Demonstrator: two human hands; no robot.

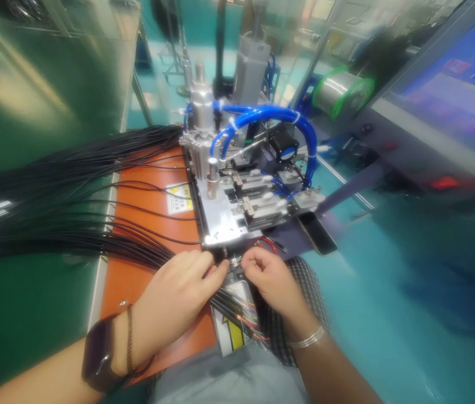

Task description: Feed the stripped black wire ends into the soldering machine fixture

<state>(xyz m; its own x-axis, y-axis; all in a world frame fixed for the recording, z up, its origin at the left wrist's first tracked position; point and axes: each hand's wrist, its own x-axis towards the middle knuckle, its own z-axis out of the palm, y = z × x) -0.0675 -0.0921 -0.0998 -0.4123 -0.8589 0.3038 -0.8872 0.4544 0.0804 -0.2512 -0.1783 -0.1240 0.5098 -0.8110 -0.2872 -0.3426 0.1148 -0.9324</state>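
Left hand [182,283]: reaches over the orange worktop [132,283] to the front edge of the machine [220,221]. Bends at the fingers, with thumb and index tips set narrow. Cannot tell whether anything is pinched.

Right hand [269,280]: sits near the left hand, just beyond a narrow gap. Curls inward, thumb near the index finger. Adjoins small bright parts [235,261] in the gap; too blurred to tell what, if anything, is gripped.

Cables [132,247]: run in a black bundle from the left across the worktop and under the left hand.

Wire ends [243,321]: fan out below both hands in several colours, over a white plate [222,331] with a yellow mark. Cannot trace to the cables behind the left hand.

Second bundle [106,151]: lies farther back, leading toward the machine.

Label [179,197]: lies flat on the worktop, left of the machine.

Blue tubes [271,112]: arch above the machine.

Phone [317,233]: lies at the right of the machine, tilted.

Spool [342,90]: stands at rear right, near a lit screen [469,78].
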